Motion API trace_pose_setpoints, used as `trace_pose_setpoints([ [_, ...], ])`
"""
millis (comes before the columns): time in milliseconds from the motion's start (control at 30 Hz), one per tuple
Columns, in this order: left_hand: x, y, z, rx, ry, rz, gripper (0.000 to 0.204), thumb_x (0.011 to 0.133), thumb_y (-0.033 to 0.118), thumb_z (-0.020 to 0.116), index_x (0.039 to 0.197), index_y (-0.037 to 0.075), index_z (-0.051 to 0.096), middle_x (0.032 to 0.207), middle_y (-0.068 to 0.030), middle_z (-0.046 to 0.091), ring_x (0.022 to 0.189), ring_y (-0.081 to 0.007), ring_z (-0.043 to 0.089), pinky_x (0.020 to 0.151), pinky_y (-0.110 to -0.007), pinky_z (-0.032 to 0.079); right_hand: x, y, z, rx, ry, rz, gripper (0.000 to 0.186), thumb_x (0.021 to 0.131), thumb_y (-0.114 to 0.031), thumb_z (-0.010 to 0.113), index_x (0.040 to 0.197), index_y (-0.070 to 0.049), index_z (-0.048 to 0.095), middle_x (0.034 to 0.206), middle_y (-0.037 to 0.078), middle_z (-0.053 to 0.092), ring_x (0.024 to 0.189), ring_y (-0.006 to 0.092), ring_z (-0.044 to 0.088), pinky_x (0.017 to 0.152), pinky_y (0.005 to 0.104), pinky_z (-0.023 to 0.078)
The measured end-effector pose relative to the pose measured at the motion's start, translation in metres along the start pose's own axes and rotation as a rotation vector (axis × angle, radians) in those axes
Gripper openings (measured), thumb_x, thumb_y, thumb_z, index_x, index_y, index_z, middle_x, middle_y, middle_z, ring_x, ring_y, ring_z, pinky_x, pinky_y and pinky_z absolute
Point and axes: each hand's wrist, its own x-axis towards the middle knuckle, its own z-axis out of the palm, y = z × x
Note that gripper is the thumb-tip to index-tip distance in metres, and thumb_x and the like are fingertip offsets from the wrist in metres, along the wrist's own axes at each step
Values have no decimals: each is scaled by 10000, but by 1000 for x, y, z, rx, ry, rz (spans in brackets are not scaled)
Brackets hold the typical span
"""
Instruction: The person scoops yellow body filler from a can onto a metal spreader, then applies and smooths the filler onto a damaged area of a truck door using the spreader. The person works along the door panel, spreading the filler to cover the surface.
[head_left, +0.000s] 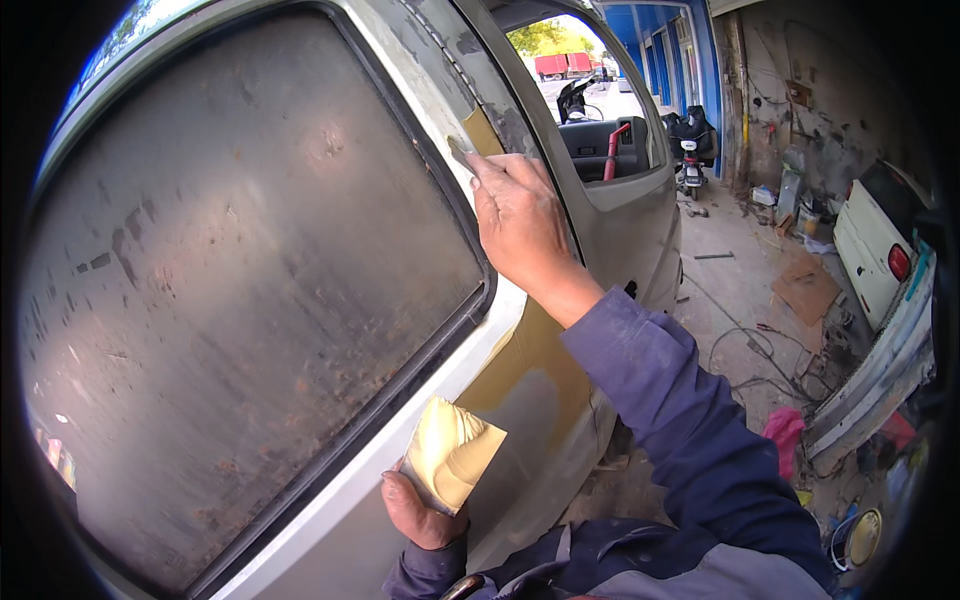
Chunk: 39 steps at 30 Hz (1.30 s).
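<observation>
My left hand grips a small flat board near the van's side, its fingers wrapped under the edge. A mound of creamy yellow body filler covers most of the board's top. My right hand pinches a thin putty spreader and holds it against the pillar beside the window. A strip of yellow filler lies on the pillar just past the spreader. Lower down, a broad tan filler patch coats the grey-white body panel.
A large dusty side window with a black rubber seal fills the left. Ahead, the front door stands beyond the pillar. To the right, a loose white vehicle panel, cables, cardboard and a tin lie about the floor.
</observation>
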Motion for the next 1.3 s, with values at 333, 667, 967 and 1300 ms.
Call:
trace_pose_setpoints([
  [333,-11,4,-13,21,-121,42,763,1228,551,386,1590,-108,519,1546,-238,661,1385,-383,687,1211,-529,529,78,17,34,-131,17,51,353,1091,-209,703,1373,-18,794,1253,172,751,1169,387,672,1017,487,563],
  [667,-19,-9,-10,-113,71,-38,810,1180,587,513,1503,-155,549,1427,-301,713,1269,-416,754,1111,-527,616,36,4,8,-12,-121,-75,292,1091,-181,689,1326,-50,802,1215,116,726,1182,357,660,983,516,564],
  [967,-40,-8,-10,-91,130,-60,779,1160,598,567,1413,-138,594,1373,-285,737,1207,-402,775,1059,-536,638,115,94,0,104,-117,-388,325,1091,-104,701,1393,-154,811,1328,76,816,1223,330,731,1086,431,577],
  [1300,-52,-1,0,153,159,4,886,1136,651,582,1450,-177,582,1335,-305,747,1164,-384,785,1033,-509,647,63,108,-1,106,-125,-438,389,1057,-31,667,1375,-194,822,1365,56,813,1264,306,738,1103,422,618],
])
